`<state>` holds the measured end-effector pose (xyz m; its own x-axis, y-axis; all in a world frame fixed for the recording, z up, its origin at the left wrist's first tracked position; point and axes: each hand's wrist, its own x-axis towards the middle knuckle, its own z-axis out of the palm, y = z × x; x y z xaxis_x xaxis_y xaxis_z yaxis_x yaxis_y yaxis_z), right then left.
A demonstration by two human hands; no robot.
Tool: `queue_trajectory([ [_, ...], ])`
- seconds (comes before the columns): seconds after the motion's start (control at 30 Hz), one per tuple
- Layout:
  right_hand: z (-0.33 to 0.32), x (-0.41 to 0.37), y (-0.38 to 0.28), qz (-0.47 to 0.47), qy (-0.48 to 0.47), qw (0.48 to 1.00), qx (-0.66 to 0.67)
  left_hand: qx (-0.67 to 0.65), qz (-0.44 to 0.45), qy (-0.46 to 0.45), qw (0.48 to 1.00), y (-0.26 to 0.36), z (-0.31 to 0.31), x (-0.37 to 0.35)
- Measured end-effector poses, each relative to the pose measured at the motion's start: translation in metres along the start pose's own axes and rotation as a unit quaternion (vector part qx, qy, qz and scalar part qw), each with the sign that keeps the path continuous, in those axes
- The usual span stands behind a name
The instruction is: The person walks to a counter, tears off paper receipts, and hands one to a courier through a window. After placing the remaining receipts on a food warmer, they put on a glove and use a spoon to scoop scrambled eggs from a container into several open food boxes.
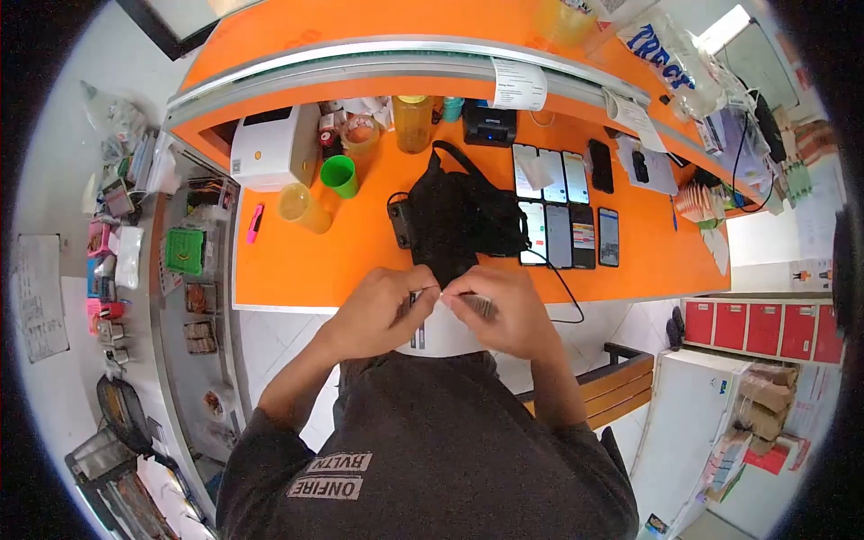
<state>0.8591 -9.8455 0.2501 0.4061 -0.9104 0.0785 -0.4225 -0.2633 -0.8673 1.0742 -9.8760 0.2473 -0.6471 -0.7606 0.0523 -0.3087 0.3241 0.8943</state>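
A white printed sheet (439, 340) with dark print hangs in front of my chest, just off the front edge of the orange desk (297, 274). My left hand (382, 310) pinches its upper edge between thumb and forefinger. Close beside it, my right hand (506, 310) pinches the same edge, and the fingertips of both hands almost meet. The fingers cover part of the sheet's upper corners. Right behind the hands, a black fabric bag (454, 211) with a strap lies on the desk.
Several phones (558, 236) lie in rows to the right. A green cup (339, 176), a yellowish cup (303, 209), a pink marker (256, 223) and a white printer (274, 148) stand or lie at left. A black cable (569, 292) droops over the front edge. An orange shelf (405, 76) overhangs the back.
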Motion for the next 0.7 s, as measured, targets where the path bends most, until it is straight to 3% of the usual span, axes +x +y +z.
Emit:
queue_trajectory([
  [0.03, 0.002, -0.002, -0.004, -0.023, 0.014, 0.995, -0.097, -0.027, -0.020, -0.001, 0.999, -0.003, 0.000, 0.000],
  [0.13, 0.013, -0.015, -0.009, -0.071, 0.050, 0.981, -0.172, -0.060, -0.036, -0.004, 0.998, -0.007, -0.005, 0.001],
  [0.27, 0.010, -0.015, -0.005, -0.120, 0.040, 0.974, -0.186, -0.069, -0.015, -0.002, 0.997, -0.003, -0.010, -0.001],
  [0.33, -0.002, 0.000, -0.006, 0.012, 0.013, 0.998, 0.065, -0.012, 0.022, 0.036, 0.999, 0.005, -0.011, -0.002],
  [0.37, -0.005, 0.009, 0.003, 0.012, 0.012, 0.998, 0.064, -0.012, 0.023, 0.037, 0.999, 0.004, -0.008, -0.003],
  [0.43, -0.008, 0.024, 0.029, 0.027, -0.180, 0.968, 0.173, 0.040, 0.085, 0.064, 0.994, 0.000, -0.002, -0.005],
  [0.47, -0.010, 0.028, 0.032, 0.038, -0.225, 0.960, 0.164, 0.039, 0.085, 0.065, 0.994, 0.002, -0.003, -0.005],
  [0.53, -0.013, 0.027, 0.024, 0.033, -0.221, 0.970, 0.093, 0.065, 0.026, 0.018, 0.997, 0.006, -0.010, -0.005],
  [0.6, -0.012, 0.025, 0.010, 0.021, -0.220, 0.975, 0.024, 0.035, 0.008, 0.029, 0.999, 0.000, -0.011, -0.004],
  [0.67, -0.008, 0.013, -0.004, -0.088, -0.085, 0.989, -0.079, 0.004, -0.008, 0.039, 0.999, -0.005, -0.012, -0.004],
  [0.7, -0.004, 0.009, -0.006, -0.091, -0.087, 0.989, -0.079, -0.025, -0.021, 0.035, 0.999, -0.007, -0.013, -0.003],
])
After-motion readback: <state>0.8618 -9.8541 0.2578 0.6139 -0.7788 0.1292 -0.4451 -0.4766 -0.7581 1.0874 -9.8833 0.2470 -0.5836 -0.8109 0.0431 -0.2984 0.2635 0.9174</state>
